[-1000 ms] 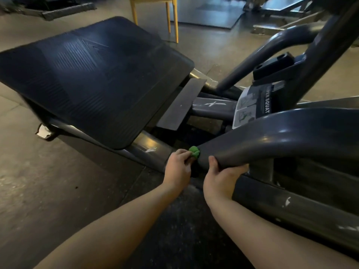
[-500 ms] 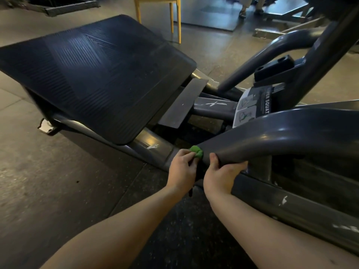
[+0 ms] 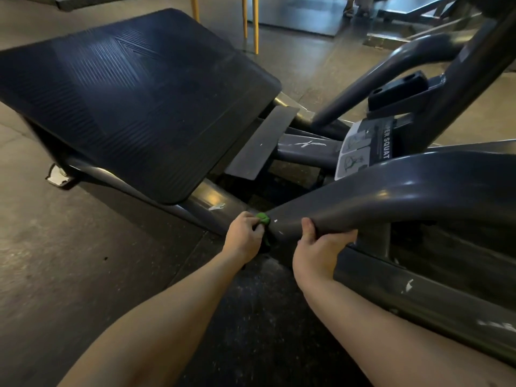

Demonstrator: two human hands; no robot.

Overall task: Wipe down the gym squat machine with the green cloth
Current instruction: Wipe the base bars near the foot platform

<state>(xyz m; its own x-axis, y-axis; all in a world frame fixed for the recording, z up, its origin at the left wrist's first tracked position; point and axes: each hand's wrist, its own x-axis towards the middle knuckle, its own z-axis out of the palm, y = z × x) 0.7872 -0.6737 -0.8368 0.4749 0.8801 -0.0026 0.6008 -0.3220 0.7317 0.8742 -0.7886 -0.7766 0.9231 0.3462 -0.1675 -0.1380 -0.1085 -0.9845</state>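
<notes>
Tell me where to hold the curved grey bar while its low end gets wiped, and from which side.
Grip the curved grey bar just above its low end, from below on the near side, as the right hand does: the round tube lets a hand wrap under it. That leaves the tip free for the left hand and the green cloth.
</notes>
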